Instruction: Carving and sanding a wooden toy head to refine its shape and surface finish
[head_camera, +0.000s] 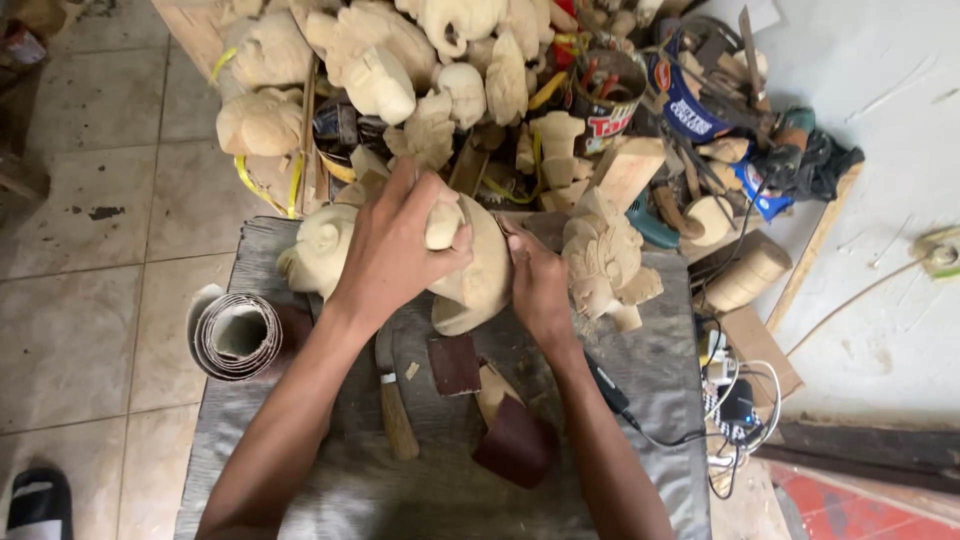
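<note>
Head view. My left hand (392, 258) is closed over the top of a pale wooden carving (470, 275), fingers wrapped down its far side and thumb pressed on the near side; the grip is firm and full. My right hand (540, 288) is curled tight against the carving's right flank, fingers folded in; I cannot tell whether it holds anything between fingers and wood. The carving lies near the far edge of the grey work mat (640, 400), roughly at the middle of that edge, its rounded head end (318, 250) pointing toward the mat's far left corner.

Just beside my right hand, at the far right corner, stands a second carved figure (605, 262), touching or nearly touching the first. On the mat nearer to me lie a dark red piece of sandpaper (455, 363), a larger folded piece (518, 443), and a wooden-handled tool (395, 405) between my forearms. A roll of sandpaper (238, 337) sits at the mat's left edge. A black cable (640, 432) runs off the right edge.

Beyond the far edge is a heap of unfinished wooden carvings (400, 60), a tin of tools (610, 95), and a power grinder (800, 140) on the floor to the far right.
</note>
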